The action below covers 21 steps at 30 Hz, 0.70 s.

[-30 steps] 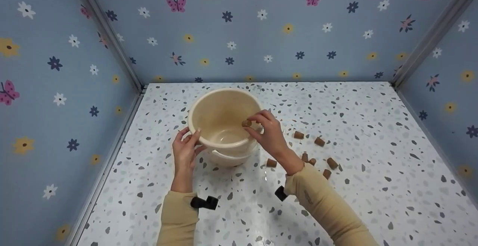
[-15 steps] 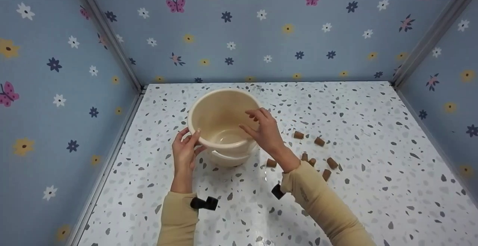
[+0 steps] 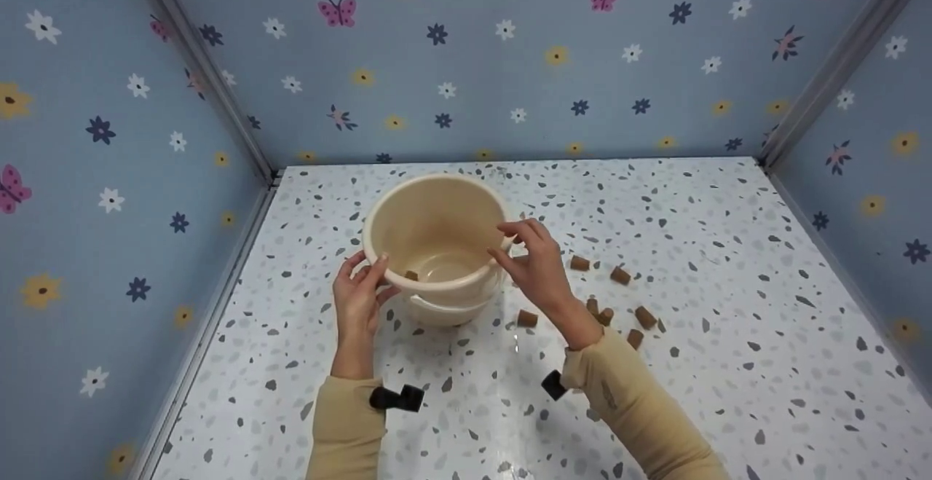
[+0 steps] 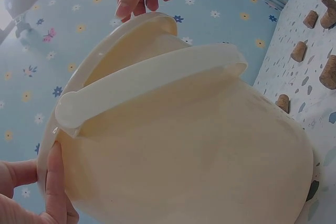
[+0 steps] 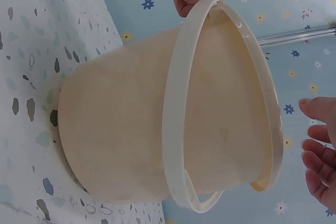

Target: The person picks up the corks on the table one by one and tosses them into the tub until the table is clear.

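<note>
A cream plastic bucket [image 3: 448, 309] stands tilted towards me on the speckled surface, its pale handle [image 4: 152, 85] hanging down the near side. My left hand [image 3: 358, 298] pinches the left part of its rim, thumb inside and fingers outside. Inside the bucket one cork [image 3: 411, 275] shows near the left front wall. By the right rim hovers my right hand [image 3: 537, 269], fingers parted and holding nothing; the right wrist view shows those fingers [image 5: 321, 158] apart from the rim. Several brown corks [image 3: 645, 317] lie scattered right of the bucket.
One loose cork [image 3: 527, 318] lies close to the bucket's right side, below my right forearm. Blue panels [image 3: 480, 57] with flowers and butterflies enclose the white speckled surface [image 3: 466, 422] at the back and both sides.
My right hand has let go of a cork over the bucket and drawn back right to the rim. A cork now shows inside. My left hand keeps its hold.
</note>
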{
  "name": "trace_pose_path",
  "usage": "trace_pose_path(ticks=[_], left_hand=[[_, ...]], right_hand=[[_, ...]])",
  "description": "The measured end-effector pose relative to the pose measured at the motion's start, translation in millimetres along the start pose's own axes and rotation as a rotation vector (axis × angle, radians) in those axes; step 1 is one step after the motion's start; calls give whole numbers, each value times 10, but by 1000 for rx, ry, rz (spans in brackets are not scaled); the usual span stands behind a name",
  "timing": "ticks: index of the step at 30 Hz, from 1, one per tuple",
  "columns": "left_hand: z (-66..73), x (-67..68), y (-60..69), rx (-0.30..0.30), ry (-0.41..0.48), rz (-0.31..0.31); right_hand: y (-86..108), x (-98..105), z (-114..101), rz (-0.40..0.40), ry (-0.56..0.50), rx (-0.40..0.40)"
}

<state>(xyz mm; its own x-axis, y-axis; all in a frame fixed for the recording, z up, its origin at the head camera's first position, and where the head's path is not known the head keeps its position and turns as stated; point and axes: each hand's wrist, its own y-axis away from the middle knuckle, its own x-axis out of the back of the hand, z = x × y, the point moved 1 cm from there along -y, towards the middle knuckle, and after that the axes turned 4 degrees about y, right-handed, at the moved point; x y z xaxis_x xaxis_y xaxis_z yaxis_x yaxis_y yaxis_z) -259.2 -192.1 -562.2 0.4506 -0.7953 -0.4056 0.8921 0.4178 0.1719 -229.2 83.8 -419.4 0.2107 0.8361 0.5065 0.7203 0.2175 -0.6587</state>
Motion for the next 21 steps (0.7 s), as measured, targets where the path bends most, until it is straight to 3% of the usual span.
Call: trace_pose_path(ticks=[6,9,11,17,21], left_hand=[[548,-261,515,31,65,-27],[418,-169,379,19,93,-43],[427,-179,375,43,51,-14],[173,-37,142,52,29,-25],[116,-9,63,79,9,-22]], right_hand=[[95,76,51,46,78,30],[140,106,76,58,86,21],[173,127,93,63,80,15],[268,191,167,83,81,-1],[332,240,244,110,88,-12]])
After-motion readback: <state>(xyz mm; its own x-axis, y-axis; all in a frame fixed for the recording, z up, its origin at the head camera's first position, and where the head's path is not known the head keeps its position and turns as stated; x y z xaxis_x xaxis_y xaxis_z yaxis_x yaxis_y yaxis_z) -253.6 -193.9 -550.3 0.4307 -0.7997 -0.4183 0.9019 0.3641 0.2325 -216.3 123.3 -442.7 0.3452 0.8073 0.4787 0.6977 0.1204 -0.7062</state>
